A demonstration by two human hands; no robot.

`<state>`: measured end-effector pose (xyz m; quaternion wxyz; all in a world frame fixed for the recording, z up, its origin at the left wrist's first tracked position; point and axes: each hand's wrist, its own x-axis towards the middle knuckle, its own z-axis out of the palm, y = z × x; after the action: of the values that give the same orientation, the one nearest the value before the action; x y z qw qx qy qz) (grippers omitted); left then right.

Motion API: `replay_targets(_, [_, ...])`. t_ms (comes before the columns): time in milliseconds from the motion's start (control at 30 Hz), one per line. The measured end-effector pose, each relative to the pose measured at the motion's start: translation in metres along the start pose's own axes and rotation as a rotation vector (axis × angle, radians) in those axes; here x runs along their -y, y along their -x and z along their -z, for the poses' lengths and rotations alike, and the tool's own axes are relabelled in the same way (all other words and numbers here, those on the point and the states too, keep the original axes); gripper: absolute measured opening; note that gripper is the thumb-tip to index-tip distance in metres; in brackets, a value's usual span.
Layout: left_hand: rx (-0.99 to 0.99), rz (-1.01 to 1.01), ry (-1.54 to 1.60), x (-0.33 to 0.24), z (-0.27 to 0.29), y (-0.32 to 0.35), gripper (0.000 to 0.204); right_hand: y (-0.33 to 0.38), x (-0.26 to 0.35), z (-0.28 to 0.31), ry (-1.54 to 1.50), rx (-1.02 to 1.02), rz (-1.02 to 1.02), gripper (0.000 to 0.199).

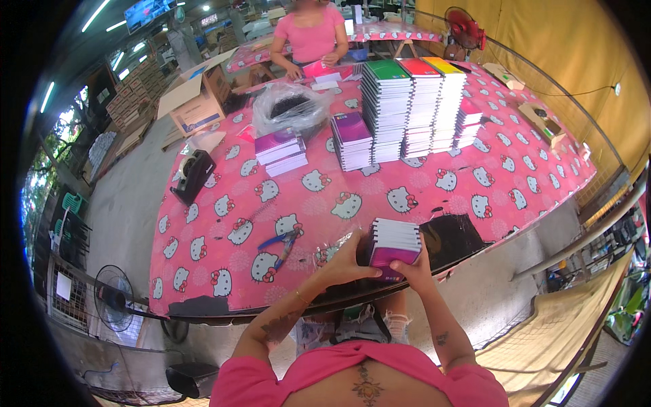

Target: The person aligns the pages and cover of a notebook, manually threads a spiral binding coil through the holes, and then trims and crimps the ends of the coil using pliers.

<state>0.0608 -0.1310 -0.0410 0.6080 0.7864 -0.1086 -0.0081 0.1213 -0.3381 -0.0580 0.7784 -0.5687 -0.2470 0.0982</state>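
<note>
Near the front edge of the table, a small stack of spiral notebooks (pixel 395 236) with a purple cover is gripped between my two hands. My left hand (pixel 351 260) presses on its left side, and my right hand (pixel 415 263) wraps round its right side with the thumb on the cover. Blue-handled pliers (pixel 280 245) lie to the left of my left hand. Beyond the hands stand a shorter pile of purple notebooks (pixel 352 140) and tall piles with green (pixel 388 112), red (pixel 422 108) and yellow (pixel 447 105) covers.
A black tape dispenser (pixel 194 178) sits at the table's left edge. Loose purple-covered pads (pixel 280 152) lie near a clear plastic bag (pixel 288 108). An open cardboard box (pixel 197 98) stands behind. Across the table, a person in pink (pixel 310 37) handles notebooks. Fans stand at both sides.
</note>
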Motion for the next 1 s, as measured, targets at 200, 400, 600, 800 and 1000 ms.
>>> replay_targets(200, [-0.232,0.211,0.383,-0.028,0.013,-0.002,0.077,-0.058,0.033,-0.019,-0.108,0.156,-0.448,0.070])
replay_targets(400, [-0.337,0.177,0.564,-0.073,0.086,-0.075,0.046,-0.121,-0.007,-0.009,-0.077,0.008,-0.333,0.069])
replay_targets(600, [-0.513,0.259,0.443,-0.054,0.209,-0.179,0.049,-0.099,-0.064,-0.036,0.973,-0.056,0.430,0.034])
replay_targets(800, [-0.483,0.397,0.402,-0.040,0.212,-0.232,0.056,-0.099,-0.065,-0.026,0.662,-0.061,0.171,0.020])
replay_targets(1000, [-0.436,0.401,0.426,-0.039,0.208,-0.232,0.051,-0.099,-0.070,-0.022,0.813,-0.038,0.217,0.019])
